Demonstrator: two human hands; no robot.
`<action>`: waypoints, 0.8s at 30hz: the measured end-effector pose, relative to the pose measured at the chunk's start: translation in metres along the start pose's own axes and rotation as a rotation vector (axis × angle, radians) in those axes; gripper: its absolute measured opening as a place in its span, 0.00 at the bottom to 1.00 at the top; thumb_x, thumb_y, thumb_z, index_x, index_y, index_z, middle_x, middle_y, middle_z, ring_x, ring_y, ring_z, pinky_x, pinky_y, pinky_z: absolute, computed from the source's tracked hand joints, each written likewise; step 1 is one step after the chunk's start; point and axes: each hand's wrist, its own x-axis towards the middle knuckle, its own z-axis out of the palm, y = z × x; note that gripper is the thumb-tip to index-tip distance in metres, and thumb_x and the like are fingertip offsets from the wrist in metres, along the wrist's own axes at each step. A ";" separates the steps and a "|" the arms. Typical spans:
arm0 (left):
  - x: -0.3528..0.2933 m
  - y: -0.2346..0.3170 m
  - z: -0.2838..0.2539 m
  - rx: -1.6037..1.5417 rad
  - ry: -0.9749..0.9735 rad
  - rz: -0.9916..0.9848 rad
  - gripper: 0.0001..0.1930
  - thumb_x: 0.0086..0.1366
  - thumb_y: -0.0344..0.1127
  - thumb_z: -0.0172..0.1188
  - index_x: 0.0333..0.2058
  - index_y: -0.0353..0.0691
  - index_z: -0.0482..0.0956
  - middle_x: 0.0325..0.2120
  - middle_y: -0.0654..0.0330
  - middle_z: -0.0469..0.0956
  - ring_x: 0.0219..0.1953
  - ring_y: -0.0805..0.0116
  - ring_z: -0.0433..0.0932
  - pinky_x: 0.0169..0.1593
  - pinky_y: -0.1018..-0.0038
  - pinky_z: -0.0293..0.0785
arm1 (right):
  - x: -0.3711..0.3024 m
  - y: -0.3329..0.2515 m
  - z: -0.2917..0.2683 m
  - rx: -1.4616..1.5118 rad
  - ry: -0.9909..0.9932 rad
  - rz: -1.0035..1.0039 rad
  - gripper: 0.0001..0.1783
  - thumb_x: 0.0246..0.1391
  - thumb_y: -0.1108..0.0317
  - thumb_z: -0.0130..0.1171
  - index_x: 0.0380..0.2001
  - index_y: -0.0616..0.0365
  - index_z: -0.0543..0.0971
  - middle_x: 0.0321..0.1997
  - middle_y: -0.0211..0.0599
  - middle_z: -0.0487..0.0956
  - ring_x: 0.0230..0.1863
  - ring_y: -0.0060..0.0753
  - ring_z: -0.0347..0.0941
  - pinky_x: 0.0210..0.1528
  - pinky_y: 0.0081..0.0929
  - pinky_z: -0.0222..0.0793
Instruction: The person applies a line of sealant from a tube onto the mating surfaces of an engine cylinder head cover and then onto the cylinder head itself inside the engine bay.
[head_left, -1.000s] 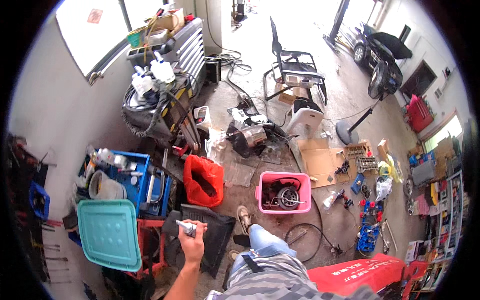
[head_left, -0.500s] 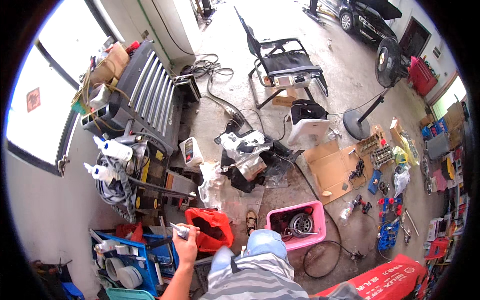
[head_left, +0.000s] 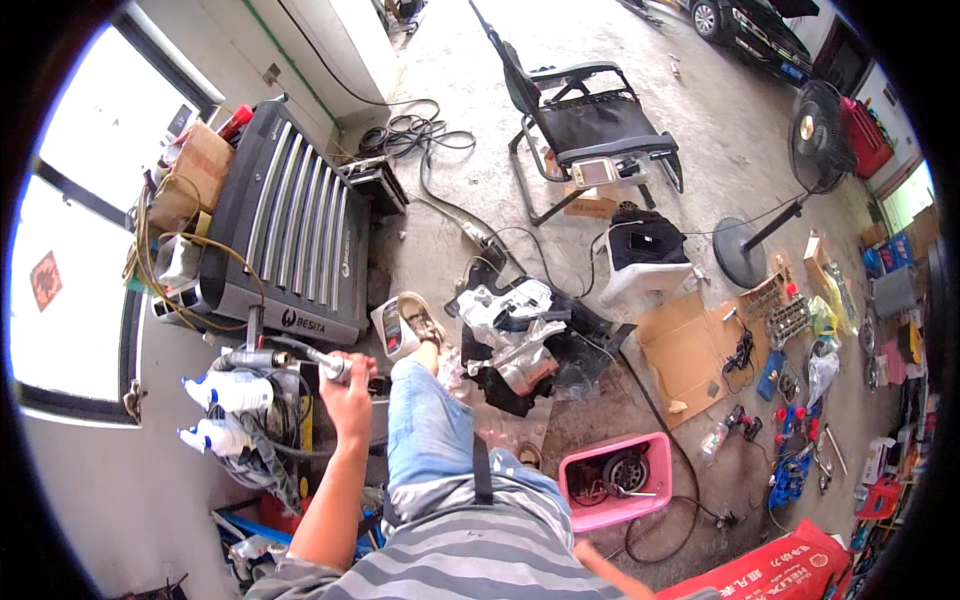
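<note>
My left hand (head_left: 348, 405) is closed round a silver-grey tube with a narrow tip (head_left: 334, 366), and the tip points left. It is held up beside the lower front corner of the grey tool cabinet (head_left: 285, 220), close to two white bottles with pointed nozzles (head_left: 228, 391). Whether the tube touches the hose and metal fitting behind it, I cannot tell. Of my right arm only a strip of skin (head_left: 606, 568) shows at the lower edge beside my striped shirt; the fingers there are hidden.
Crumpled plastic and black sheeting (head_left: 520, 345) lie on the floor ahead. A pink tub (head_left: 617, 448) with dark parts stands at the right. Farther out are a black chair (head_left: 600, 125), a white stool (head_left: 645, 278), a standing fan (head_left: 820, 135), flattened cardboard (head_left: 685, 360) and cables.
My left hand has moved up and forward with the tube, from above the red bag to beside the cabinet. I have stepped forward, and my right arm has come into the lower edge.
</note>
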 end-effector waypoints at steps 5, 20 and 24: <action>0.157 -0.111 0.046 0.079 -0.006 0.027 0.07 0.62 0.28 0.56 0.35 0.38 0.66 0.26 0.60 0.74 0.28 0.72 0.76 0.32 0.76 0.75 | 0.154 -0.073 -0.105 0.070 0.626 -0.060 0.14 0.45 0.70 0.57 0.38 0.59 0.77 0.30 0.44 0.79 0.34 0.39 0.76 0.39 0.35 0.72; 0.460 -0.494 0.160 -0.184 0.497 -0.421 0.07 0.64 0.27 0.52 0.37 0.36 0.63 0.30 0.54 0.74 0.33 0.66 0.76 0.39 0.73 0.76 | 0.669 -0.700 -0.101 -0.531 0.347 -0.775 0.23 0.41 0.71 0.58 0.46 0.54 0.72 0.44 0.43 0.69 0.48 0.46 0.65 0.47 0.37 0.64; 0.455 -0.571 0.173 -0.298 0.440 -0.531 0.08 0.64 0.27 0.52 0.39 0.36 0.62 0.30 0.54 0.74 0.33 0.66 0.76 0.38 0.70 0.76 | 0.846 -0.700 -0.044 -1.090 0.261 -0.840 0.17 0.49 0.64 0.51 0.45 0.49 0.73 0.44 0.36 0.70 0.50 0.37 0.65 0.48 0.35 0.61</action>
